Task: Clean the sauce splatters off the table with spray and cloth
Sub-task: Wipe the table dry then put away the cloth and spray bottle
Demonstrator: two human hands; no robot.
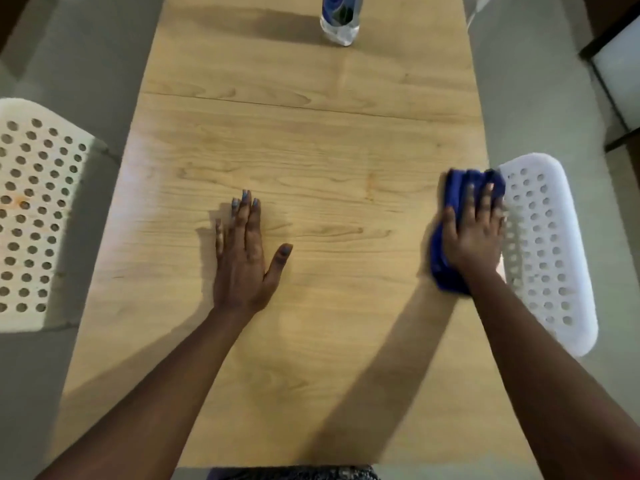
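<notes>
Bare forearms, blue-painted nails on both hands [242, 258]

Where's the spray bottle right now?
In the head view, the spray bottle stands at the table's far end, right of centre, well beyond both hands and cut off by the top edge.

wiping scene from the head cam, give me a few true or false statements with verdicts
1. The right hand presses a blue cloth near the table's right edge. True.
2. The left hand holds the spray bottle. False: it lies flat and empty on the table; the bottle stands alone at the far end.
3. A white perforated chair sits beside the cloth. True.
4. The cloth is red. False: blue.
</notes>
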